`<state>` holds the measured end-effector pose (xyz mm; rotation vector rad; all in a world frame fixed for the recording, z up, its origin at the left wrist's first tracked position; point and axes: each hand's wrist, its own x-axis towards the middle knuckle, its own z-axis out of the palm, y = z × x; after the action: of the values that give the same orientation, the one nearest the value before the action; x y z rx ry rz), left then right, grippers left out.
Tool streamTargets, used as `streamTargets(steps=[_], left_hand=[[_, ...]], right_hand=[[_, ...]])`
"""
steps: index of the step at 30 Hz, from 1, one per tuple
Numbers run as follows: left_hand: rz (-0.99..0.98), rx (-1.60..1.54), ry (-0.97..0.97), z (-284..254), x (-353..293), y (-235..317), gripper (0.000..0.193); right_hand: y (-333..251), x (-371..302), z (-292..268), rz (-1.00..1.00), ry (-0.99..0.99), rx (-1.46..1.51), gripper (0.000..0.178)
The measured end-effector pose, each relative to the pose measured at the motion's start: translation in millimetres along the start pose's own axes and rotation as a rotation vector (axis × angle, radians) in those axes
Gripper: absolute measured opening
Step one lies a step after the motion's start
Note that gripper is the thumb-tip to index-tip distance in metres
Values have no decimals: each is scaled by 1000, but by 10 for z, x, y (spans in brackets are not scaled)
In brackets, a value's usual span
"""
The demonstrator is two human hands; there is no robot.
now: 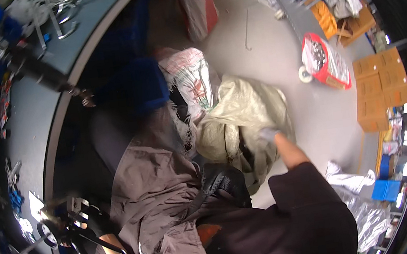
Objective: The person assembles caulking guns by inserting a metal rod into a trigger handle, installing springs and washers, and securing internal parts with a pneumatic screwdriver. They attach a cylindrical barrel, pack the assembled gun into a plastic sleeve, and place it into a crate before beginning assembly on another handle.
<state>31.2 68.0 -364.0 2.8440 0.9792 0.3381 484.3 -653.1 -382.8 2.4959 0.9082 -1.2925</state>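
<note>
My right hand, in a grey glove, is at the side of a large beige woven sack on the floor. Motion blurs its fingers, and I cannot tell whether they grip the sack's cloth. Dark contents show in a gap of the sack. At the lower left, my left hand wears a dark glove and is beside a black and metal bench device with rods and a round part. Shadow hides its fingers. A white printed sack with frayed edges stands against the beige one.
A workbench runs along the left, with metal hooks on top and a dark tool over its edge. A blue bin stands beside it. A red and white bag, a cart and cardboard boxes are on the right.
</note>
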Motion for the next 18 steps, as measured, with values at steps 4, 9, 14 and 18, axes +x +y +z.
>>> streamTargets(steps=[4, 9, 14, 18], left_hand=[[-18, 36, -185, -718, 375, 530, 52], [5, 66, -245, -865, 707, 478, 50], [-43, 99, -244, -1153, 574, 612, 48], [-137, 159, -220, -1518, 576, 201, 46]], right_hand=[[603, -835, -667, 1101, -154, -54, 55], [333, -745, -1137, 871, 406, -53, 33], [-238, 258, 254, 744, 293, 1090, 36], [-202, 734, 1281, 851, 326, 1708, 40]])
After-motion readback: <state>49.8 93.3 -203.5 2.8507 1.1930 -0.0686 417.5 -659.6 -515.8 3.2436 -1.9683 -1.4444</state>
